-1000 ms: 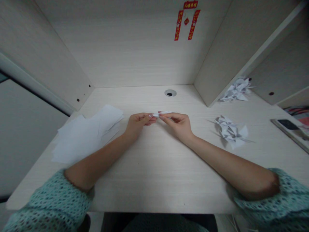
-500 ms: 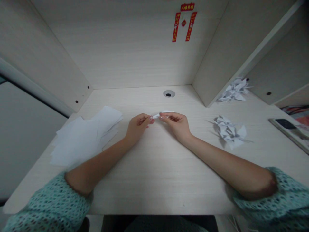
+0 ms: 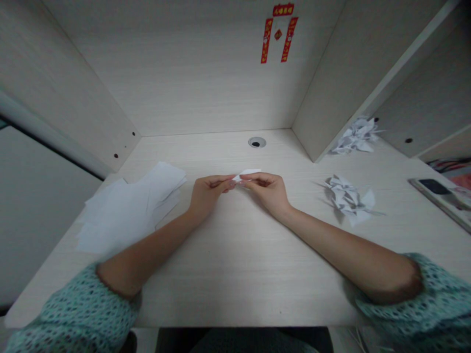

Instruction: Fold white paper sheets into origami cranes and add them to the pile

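A small folded white paper (image 3: 250,171) is pinched between my two hands over the middle of the desk. My left hand (image 3: 209,192) is closed, thumb and fingertips gripping the paper's left end. From the other side my right hand (image 3: 270,192) pinches it with thumb and forefinger. Part of the paper shows above the right fingers; the rest is hidden behind them. Both forearms come in from the front corners in teal knit sleeves.
Loose white paper sheets (image 3: 121,211) lie at the left. To the right sits a pile of folded paper pieces (image 3: 348,198), with another pile (image 3: 356,135) behind it by the partition (image 3: 331,98). A phone (image 3: 436,187) lies at far right. A cable hole (image 3: 256,142) is at the back.
My left fingers have straightened and shifted along the paper. More of the white paper shows above my right fingers. The view has moved very slightly.
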A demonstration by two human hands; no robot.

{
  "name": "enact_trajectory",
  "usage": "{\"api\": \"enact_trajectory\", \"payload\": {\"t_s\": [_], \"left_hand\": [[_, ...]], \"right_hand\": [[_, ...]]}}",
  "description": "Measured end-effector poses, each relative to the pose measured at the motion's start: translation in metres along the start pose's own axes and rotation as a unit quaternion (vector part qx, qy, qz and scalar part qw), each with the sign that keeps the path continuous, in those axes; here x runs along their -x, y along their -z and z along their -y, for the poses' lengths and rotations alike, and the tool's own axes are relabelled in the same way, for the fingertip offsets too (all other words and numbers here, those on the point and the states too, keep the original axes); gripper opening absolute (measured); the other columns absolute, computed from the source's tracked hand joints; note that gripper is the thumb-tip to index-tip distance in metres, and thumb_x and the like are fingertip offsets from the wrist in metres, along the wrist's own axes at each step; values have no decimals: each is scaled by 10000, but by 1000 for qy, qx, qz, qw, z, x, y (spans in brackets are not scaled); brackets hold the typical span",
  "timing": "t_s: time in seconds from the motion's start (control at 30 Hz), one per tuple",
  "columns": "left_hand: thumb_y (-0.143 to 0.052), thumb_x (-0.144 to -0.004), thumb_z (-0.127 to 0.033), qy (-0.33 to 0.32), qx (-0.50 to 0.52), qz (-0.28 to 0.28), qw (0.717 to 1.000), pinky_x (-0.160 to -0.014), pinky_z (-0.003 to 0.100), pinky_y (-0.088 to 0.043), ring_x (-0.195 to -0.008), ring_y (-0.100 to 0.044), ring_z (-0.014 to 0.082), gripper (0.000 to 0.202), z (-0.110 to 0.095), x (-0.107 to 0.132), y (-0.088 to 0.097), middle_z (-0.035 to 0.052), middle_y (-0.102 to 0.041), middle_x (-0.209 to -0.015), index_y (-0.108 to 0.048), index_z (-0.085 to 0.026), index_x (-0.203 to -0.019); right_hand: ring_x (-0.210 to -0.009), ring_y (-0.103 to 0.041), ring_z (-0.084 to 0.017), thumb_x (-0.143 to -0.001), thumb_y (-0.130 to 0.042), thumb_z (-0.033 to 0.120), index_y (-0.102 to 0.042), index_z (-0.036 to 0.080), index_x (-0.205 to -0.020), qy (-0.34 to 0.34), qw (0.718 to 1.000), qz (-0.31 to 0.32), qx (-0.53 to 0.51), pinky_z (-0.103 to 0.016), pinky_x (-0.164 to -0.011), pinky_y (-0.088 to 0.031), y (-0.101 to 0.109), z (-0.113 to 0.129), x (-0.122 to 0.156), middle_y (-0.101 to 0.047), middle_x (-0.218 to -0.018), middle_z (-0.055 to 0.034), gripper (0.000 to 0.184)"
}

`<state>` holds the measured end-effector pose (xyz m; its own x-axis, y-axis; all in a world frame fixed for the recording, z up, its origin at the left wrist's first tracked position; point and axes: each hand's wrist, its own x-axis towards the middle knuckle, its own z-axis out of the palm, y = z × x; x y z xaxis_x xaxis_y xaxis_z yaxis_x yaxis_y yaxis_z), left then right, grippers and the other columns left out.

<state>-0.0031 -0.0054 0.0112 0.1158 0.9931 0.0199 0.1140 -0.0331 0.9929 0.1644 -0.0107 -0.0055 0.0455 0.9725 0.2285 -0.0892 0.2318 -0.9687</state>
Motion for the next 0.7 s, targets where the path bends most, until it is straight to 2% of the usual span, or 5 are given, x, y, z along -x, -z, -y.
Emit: {"api": "enact_trajectory", "payload": {"t_s": [0.2,0.5,0.7], "left_hand": [[-765,-643,-405,33,37,-8,999,-761,299,-520,-750,-664,158,345,2,-1,0,51,-750,-814,-751,-184,-908],[-788,-613,-393,55,51,10,997,-765,317,-527,-709,-671,156,397,1,-4,-1,56,-746,-777,-744,-168,-937],[-784,-616,-401,46,53,10,997,-769,321,-531,-720,-672,158,381,0,-4,-2,70,-749,-811,-747,-155,-904]], "right_hand": [[-731,-689,-192,-636,-771,326,-762,222,-740,-16,999,-16,23,-328,-719,-536,1,0,-1,-758,-782,-39,147],[-650,-670,-164,-598,-791,352,-754,202,-702,-56,997,-27,-34,-313,-662,-537,-1,3,-3,-748,-724,-42,186],[-663,-670,-151,-604,-789,345,-752,206,-712,-60,997,-25,-52,-304,-684,-539,-2,1,-3,-749,-740,-33,180]]}}
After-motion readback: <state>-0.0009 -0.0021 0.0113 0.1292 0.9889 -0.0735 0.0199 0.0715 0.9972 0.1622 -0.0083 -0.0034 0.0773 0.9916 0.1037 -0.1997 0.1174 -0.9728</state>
